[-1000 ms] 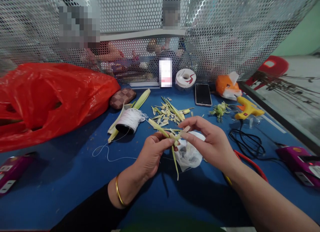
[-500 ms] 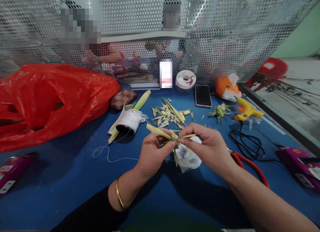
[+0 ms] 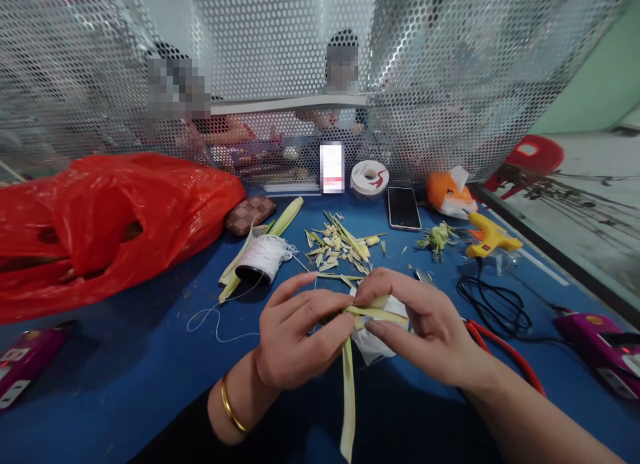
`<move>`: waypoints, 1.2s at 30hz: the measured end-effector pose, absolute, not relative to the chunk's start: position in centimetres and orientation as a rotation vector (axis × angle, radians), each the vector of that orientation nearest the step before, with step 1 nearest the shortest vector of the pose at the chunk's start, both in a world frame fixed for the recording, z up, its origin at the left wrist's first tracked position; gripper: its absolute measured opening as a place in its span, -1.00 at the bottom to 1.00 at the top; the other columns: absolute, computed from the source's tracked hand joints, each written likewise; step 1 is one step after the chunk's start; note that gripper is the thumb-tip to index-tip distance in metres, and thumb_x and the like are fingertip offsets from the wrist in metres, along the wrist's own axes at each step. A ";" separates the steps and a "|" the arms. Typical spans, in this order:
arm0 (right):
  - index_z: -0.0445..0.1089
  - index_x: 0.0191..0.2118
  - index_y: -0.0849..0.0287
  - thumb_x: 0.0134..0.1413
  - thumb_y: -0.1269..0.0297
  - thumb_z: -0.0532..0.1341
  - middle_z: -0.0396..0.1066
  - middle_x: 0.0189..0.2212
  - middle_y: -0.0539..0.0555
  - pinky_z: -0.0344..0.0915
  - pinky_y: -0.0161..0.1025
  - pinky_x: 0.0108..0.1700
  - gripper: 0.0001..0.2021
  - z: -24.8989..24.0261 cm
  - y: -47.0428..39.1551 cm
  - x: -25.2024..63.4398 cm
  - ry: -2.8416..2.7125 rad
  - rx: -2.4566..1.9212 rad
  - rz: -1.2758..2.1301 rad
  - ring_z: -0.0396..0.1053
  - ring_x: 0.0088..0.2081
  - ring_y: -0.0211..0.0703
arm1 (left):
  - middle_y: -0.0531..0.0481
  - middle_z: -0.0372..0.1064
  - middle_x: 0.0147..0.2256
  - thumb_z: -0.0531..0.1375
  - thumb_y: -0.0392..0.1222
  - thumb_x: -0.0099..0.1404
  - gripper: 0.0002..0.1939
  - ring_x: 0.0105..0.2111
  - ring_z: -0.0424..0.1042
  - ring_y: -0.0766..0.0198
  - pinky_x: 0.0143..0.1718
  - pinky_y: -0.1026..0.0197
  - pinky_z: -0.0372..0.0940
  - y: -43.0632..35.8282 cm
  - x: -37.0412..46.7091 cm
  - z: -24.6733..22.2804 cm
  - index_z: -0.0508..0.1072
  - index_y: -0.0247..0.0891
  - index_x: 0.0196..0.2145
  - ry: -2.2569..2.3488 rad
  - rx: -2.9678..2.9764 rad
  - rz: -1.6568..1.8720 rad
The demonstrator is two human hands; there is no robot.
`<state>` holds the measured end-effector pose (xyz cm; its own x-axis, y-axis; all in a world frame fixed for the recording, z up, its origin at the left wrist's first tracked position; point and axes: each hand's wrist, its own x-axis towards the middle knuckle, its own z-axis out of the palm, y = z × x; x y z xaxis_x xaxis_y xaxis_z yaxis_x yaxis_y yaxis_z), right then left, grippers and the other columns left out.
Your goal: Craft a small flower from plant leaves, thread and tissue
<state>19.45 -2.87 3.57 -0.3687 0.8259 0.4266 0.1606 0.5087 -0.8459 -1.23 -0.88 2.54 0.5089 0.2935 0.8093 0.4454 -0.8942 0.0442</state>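
Pale green strips [image 3: 347, 404] held above the counter [image 3: 150, 391], in front of the white bag [image 3: 373, 347]. Pinched at their crossing by left hand [image 3: 305, 334], thumb against fingers. Right hand [image 3: 423, 321]: thumb and forefinger set either side of one strip; whether it is gripped cannot be told. Work judged partway: strips brought together, but one long end is left hanging and another sticks out rightward. No finished binding seen; crossing partly covered by fingers. Scraps [image 3: 335, 244] already piled; whole leaves [image 3: 287, 217] left unused behind the thread spool [image 3: 270, 254].
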 end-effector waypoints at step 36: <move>0.34 -0.28 0.20 0.28 0.50 0.02 0.39 -0.42 0.09 0.19 -0.18 -0.27 -0.82 3.8 -2.3 19.9 -2.358 -1.044 0.024 0.32 -0.37 -0.12 | 0.05 0.58 -0.42 0.26 -0.37 0.16 -0.89 -0.41 0.55 0.29 0.04 0.05 0.35 -0.4 0.7 1.1 0.48 -0.20 -0.35 -1.135 -2.884 -1.844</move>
